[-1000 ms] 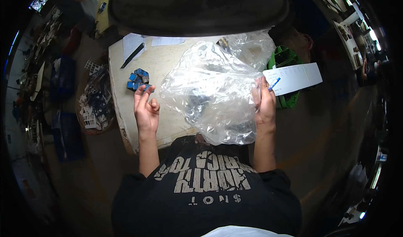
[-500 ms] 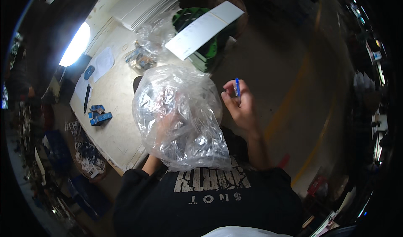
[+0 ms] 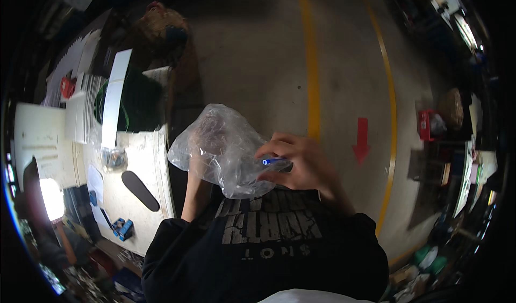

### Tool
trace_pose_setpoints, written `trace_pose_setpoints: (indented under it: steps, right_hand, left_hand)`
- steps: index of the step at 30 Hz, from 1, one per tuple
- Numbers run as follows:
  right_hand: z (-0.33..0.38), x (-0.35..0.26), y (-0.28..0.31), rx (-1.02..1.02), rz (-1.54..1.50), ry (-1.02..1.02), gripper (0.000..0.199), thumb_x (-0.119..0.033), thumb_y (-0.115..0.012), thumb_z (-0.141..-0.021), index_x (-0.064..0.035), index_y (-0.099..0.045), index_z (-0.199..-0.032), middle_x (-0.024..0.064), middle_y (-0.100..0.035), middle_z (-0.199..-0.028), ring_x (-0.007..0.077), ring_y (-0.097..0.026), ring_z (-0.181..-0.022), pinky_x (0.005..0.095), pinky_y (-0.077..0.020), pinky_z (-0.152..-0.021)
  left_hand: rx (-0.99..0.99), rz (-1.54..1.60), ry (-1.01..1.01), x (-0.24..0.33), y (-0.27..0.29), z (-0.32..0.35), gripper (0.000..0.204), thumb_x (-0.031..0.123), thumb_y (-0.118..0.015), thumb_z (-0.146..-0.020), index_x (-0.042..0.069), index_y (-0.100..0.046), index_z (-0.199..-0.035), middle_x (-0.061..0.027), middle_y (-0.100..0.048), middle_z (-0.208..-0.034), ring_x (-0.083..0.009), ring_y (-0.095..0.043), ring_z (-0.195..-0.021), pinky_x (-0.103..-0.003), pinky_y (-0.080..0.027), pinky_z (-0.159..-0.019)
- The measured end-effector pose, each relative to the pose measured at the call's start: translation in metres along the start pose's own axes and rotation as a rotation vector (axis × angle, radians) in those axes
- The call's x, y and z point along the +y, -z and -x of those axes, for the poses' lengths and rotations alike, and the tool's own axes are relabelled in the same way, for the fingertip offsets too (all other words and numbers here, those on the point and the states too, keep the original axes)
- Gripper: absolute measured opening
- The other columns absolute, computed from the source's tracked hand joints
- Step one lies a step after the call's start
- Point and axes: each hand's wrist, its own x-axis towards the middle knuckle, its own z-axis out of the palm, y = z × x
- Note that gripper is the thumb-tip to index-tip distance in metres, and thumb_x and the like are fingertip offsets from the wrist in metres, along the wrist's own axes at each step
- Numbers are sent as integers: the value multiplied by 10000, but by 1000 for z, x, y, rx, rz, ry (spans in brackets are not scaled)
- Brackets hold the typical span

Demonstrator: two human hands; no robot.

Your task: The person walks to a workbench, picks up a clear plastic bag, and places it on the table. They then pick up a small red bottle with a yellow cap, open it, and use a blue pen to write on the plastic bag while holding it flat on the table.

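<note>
A crumpled clear plastic bag [image 3: 226, 144] hangs in front of my chest. My left hand [image 3: 200, 136] is inside or behind the bag, seen through the film, gripping it. My right hand [image 3: 301, 163] pinches a small blue piece [image 3: 273, 161] at the bag's right edge, fingers closed on it. Both forearms come up from my dark printed shirt.
A pale table [image 3: 142, 179] lies to my left, with a black oval object [image 3: 140, 190], small blue pieces [image 3: 123, 229], a small clear bag of parts [image 3: 113, 158], stacked white sheets [image 3: 91, 109] and a green-lined dark bin [image 3: 134, 101]. Concrete floor with yellow lines [image 3: 312, 72] and a red arrow [image 3: 362, 139] spreads ahead.
My head has turned right, so the table slid to the left. The bag has bunched up smaller, and my right hand brought the blue piece against it.
</note>
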Motion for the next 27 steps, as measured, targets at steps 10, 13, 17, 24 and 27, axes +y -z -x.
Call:
trace_pose_setpoints:
  steps: [10,13,17,24,27]
  right_hand:
    - [56,123,68,1206,-503,-693,193,-275,-675,-1065,-91,-641,-1114,-77,-524,-795,10,-406,-594,213,-314,-500]
    - [71,152,97,1351,-404,-766,180,-262,-676,-1064,-92,-638,-1109,-79,-495,-767,10,-386,-579,216,-298,-486]
    - [62,180,131,1435,-367,-824,197,-252,-667,-1067,-60,-635,-1097,-63,-535,-789,16,-409,-586,226,-338,-510]
    - [16,227,189,1493,-89,-796,207,-261,-650,-1075,-56,-650,-1110,-41,-558,-799,51,-482,-656,252,-405,-575]
    - [7,249,200,1510,108,-702,212,-234,-641,-1080,-53,-653,-1188,-38,-566,-799,50,-471,-639,251,-386,-553]
  left_hand:
    - [-638,-754,-225,122,-106,-95,250,-1,-659,-952,-9,-714,-1196,-11,-666,-1006,-78,-572,-879,-261,-452,-756]
    - [-711,-618,-301,162,-151,-121,270,-54,-646,-946,-4,-723,-1200,50,-605,-904,-19,-445,-763,-223,-359,-679]
    - [-668,-600,-349,175,-191,-172,241,-19,-685,-962,-8,-722,-1199,55,-634,-901,-31,-487,-788,-217,-380,-698]
    - [-518,-859,-318,177,-239,-270,145,130,-716,-993,-6,-756,-1025,-63,-665,-939,-135,-595,-857,-279,-470,-810]
    - [-502,-907,-478,163,-263,-304,147,128,-712,-983,-17,-700,-963,-124,-646,-1030,-242,-612,-1002,-335,-483,-914]
